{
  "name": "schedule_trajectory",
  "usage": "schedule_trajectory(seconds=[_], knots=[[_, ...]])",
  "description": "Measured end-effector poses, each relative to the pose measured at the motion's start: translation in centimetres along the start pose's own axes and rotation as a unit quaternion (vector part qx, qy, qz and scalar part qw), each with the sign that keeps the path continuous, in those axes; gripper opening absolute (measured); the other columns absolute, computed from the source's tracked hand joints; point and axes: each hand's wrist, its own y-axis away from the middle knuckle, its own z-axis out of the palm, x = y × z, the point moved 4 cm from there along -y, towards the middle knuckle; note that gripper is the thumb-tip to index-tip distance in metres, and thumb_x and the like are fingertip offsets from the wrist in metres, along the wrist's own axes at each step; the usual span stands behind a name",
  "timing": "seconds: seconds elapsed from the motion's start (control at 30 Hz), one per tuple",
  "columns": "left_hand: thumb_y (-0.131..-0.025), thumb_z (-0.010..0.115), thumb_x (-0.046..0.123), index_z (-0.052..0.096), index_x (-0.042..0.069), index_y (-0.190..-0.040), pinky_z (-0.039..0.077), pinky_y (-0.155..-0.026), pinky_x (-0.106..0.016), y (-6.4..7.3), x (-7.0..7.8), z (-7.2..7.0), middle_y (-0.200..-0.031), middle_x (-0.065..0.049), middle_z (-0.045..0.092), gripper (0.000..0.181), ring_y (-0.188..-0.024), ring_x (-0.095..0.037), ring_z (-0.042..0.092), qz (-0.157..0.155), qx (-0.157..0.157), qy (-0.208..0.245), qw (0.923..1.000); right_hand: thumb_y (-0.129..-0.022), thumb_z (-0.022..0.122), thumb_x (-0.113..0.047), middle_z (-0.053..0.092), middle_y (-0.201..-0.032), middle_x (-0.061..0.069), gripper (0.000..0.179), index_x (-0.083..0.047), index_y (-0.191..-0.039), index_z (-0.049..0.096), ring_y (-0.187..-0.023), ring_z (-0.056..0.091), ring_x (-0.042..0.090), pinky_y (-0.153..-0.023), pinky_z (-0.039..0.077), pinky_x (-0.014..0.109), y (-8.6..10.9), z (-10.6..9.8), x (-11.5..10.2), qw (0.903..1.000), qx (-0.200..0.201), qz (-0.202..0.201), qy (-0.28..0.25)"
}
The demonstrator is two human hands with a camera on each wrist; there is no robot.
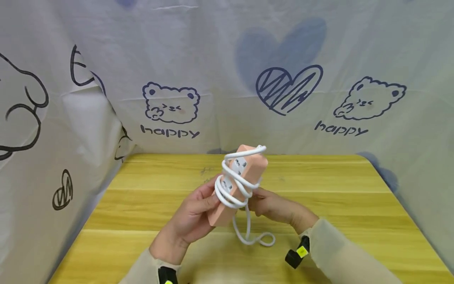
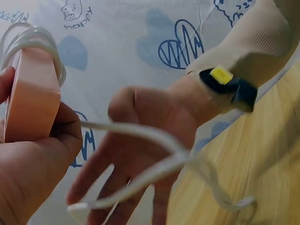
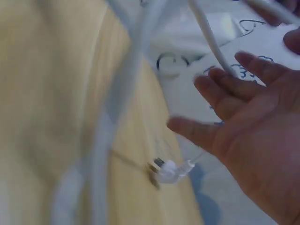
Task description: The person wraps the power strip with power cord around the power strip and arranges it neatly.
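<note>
A pink power strip (image 1: 256, 165) with white sockets is held tilted above the table by my left hand (image 1: 191, 219), thumb on the near side. White cord (image 1: 227, 202) wraps around its body in several turns, and a slack loop hangs below. Just right of the strip is my right hand (image 1: 271, 205), partly hidden behind it in the head view. Both wrist views show the right hand's fingers extended and spread, with slack cord passing across the palm in the left wrist view. A white plug (image 3: 171, 173) with dark prongs appears in the right wrist view, over the wooden surface.
Beneath the hands is a wooden table (image 1: 149, 209). White cloth (image 1: 220, 59) printed with bears and hearts hangs behind it and along the sides. Each wrist wears a black band, the right one with a yellow marker (image 1: 302, 251).
</note>
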Motion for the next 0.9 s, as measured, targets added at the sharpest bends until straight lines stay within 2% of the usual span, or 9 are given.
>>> schedule_trajectory(seconds=[0.1,0.2,0.4,0.53,0.6,0.7,0.77,0.83,0.9], knots=[[-0.112,0.050,0.018,0.044,0.017,-0.159,0.057,-0.089,-0.023,-0.1,0.0,-0.6,-0.134,-0.001,0.063,0.048,-0.110,-0.012,0.065,-0.003,0.019,-0.011,0.9998,-0.091,0.059,-0.009,0.058,-0.147,0.000,0.070,-0.012,-0.158,0.040,-0.136,0.054,0.019,-0.122,0.038,0.046,0.1,1.4,0.0,0.9908,-0.065,-0.013,-0.118],[-0.112,0.050,0.019,0.045,0.020,-0.159,0.057,-0.088,-0.023,0.0,-0.1,-1.5,-0.134,-0.001,0.063,0.047,-0.109,-0.012,0.064,-0.014,0.049,-0.021,0.9985,-0.098,0.066,-0.012,0.061,-0.146,0.011,0.073,-0.011,-0.162,0.030,-0.127,0.065,0.023,-0.115,0.048,0.044,-0.1,2.6,-0.3,0.9908,-0.068,0.000,-0.117],[-0.114,0.045,0.018,0.044,0.017,-0.158,0.057,-0.089,-0.022,1.0,0.2,-3.3,-0.133,0.000,0.063,0.045,-0.107,-0.011,0.063,-0.014,0.105,-0.024,0.9940,-0.096,0.068,0.005,0.075,-0.111,0.022,0.036,0.007,-0.131,0.060,-0.090,0.074,0.028,-0.084,0.064,0.041,0.3,2.3,-0.8,0.9935,0.007,0.098,0.057],[-0.115,0.042,0.021,0.031,0.011,-0.164,0.057,-0.091,-0.023,1.4,0.6,-4.2,-0.137,0.000,0.061,0.052,-0.110,-0.011,0.062,-0.014,0.159,-0.038,0.9864,-0.094,0.076,-0.006,0.070,-0.083,0.007,0.023,-0.005,-0.114,0.065,-0.070,0.061,0.014,-0.063,0.054,0.028,0.8,1.4,-1.3,0.9589,0.054,0.112,0.255],[-0.115,0.041,0.022,0.024,0.009,-0.167,0.056,-0.092,-0.023,1.5,0.7,-4.6,-0.139,0.000,0.061,0.056,-0.112,-0.011,0.061,-0.014,0.190,-0.043,0.9807,-0.092,0.082,-0.018,0.064,-0.074,-0.001,0.028,-0.009,-0.111,0.063,-0.060,0.053,0.008,-0.054,0.045,0.024,0.9,1.2,-1.6,0.9052,0.094,0.051,0.411],[-0.115,0.038,0.020,0.019,0.007,-0.167,0.056,-0.092,-0.023,1.6,0.6,-5.0,-0.138,0.002,0.061,0.057,-0.111,-0.011,0.061,-0.013,0.227,-0.045,0.9729,-0.097,0.078,-0.032,0.058,-0.066,-0.006,0.027,-0.013,-0.106,0.061,-0.051,0.048,0.007,-0.045,0.039,0.025,1.2,1.3,-1.8,0.7676,0.180,-0.096,0.608],[-0.115,0.036,0.019,0.018,0.007,-0.168,0.055,-0.093,-0.022,1.6,0.5,-5.2,-0.141,0.003,0.061,0.057,-0.115,-0.010,0.061,-0.010,0.236,-0.048,0.9704,-0.106,0.064,-0.037,0.062,-0.069,-0.005,0.026,-0.011,-0.106,0.066,-0.055,0.055,0.011,-0.050,0.047,0.029,1.7,1.2,-1.8,0.6755,0.238,-0.199,0.669],[-0.115,0.037,0.019,0.018,0.008,-0.168,0.054,-0.095,-0.022,1.8,0.6,-5.7,-0.143,0.004,0.060,0.057,-0.118,-0.009,0.060,0.002,0.246,-0.050,0.9680,-0.112,0.048,-0.041,0.064,-0.077,-0.001,0.037,-0.012,-0.107,0.070,-0.068,0.060,0.018,-0.063,0.053,0.036,2.3,0.5,-1.6,0.6355,0.274,-0.258,0.674],[-0.115,0.038,0.020,0.021,0.011,-0.167,0.053,-0.096,-0.022,2.3,0.9,-6.4,-0.146,0.005,0.060,0.055,-0.121,-0.009,0.060,0.021,0.255,-0.048,0.9654,-0.115,0.036,-0.041,0.065,-0.085,0.004,0.049,-0.011,-0.108,0.074,-0.079,0.061,0.024,-0.071,0.052,0.042,3.2,-0.6,-1.6,0.6230,0.309,-0.278,0.663]])
